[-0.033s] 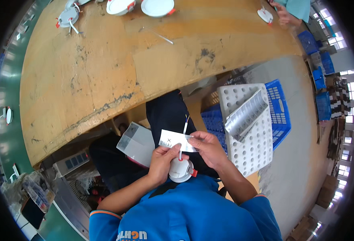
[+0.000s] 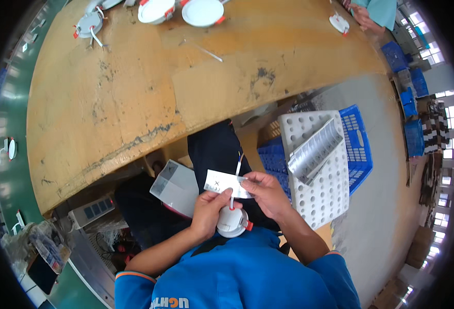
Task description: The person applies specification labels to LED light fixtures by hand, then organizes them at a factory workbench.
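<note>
A white label (image 2: pixel 217 180) with small dark print is pinched between both my hands above my lap. My left hand (image 2: pixel 209 210) has thumb and fingers closed on its lower edge, and my right hand (image 2: pixel 268 191) grips its right end. The white cable (image 2: pixel 238 167) of a small round downlight (image 2: pixel 232 222) shows above and below the label; whether the label wraps the cable or only lies over it, I cannot tell. The downlight, with a red clip at its side, rests against my blue shirt just below my hands.
A white foam tray (image 2: pixel 319 198) bearing a sheet of silvery labels (image 2: pixel 314 152) lies on a blue crate (image 2: pixel 358 149) to the right. Ahead, the worn table (image 2: pixel 134 92) carries several downlights (image 2: pixel 202 13). Another person's hand (image 2: pixel 362 18) is at the far right. A clear-topped box (image 2: pixel 178 185) sits by my left thigh.
</note>
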Demonstrator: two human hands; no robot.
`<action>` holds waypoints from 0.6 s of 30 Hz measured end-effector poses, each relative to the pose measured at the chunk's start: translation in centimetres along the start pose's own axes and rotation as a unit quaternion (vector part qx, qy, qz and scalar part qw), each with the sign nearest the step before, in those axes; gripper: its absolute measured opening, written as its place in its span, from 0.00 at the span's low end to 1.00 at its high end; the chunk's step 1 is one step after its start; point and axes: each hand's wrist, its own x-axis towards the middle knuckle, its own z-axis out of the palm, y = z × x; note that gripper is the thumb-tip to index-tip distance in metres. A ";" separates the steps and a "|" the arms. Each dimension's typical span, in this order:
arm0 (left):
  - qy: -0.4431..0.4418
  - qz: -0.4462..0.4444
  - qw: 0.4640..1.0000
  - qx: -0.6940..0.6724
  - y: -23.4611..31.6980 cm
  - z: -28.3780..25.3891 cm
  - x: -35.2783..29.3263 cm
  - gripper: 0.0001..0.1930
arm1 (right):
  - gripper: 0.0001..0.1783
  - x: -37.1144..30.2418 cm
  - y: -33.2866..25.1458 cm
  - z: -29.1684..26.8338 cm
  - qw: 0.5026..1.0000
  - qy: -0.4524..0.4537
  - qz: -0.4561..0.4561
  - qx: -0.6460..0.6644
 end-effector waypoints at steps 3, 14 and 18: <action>0.005 0.008 1.000 -0.018 -0.6 0.0 -0.1 0.09 | 0.09 0.1 0.0 0.0 1.000 -0.007 -0.002 -0.004; -0.011 0.027 0.999 -0.020 -0.3 0.2 0.2 0.10 | 0.09 0.4 -0.3 -0.1 1.000 -0.007 -0.013 0.012; -0.016 0.025 0.999 -0.018 -0.4 0.1 0.2 0.10 | 0.09 0.4 -0.5 -0.1 1.000 -0.002 -0.003 0.018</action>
